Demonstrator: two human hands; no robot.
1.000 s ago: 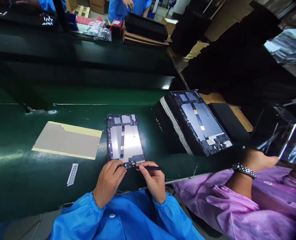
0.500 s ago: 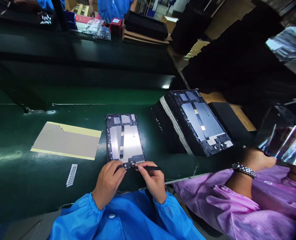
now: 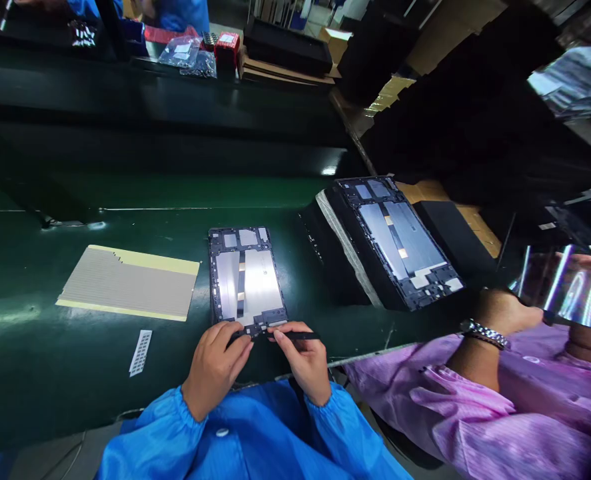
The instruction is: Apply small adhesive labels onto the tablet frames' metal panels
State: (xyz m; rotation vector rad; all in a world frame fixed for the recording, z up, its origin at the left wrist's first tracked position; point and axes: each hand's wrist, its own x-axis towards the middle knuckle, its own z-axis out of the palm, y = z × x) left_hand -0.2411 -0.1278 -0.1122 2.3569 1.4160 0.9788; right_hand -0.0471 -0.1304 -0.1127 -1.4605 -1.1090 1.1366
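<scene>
An open tablet frame with silver shielding lies flat on the dark green belt in front of me. My left hand is closed at the frame's near edge, fingertips pinched on a small part I cannot make out. My right hand is closed round a thin black tool, whose tip points left to the same near edge. Both hands almost touch each other.
A sheet of striped adhesive strips lies left of the frame, a small white strip nearer me. A stack of tablet frames stands to the right. A neighbour in a pink sleeve with a wristwatch handles shiny film.
My hands stay at the frame's near edge. The view has shifted slightly. The neighbour's shiny film has moved a little.
</scene>
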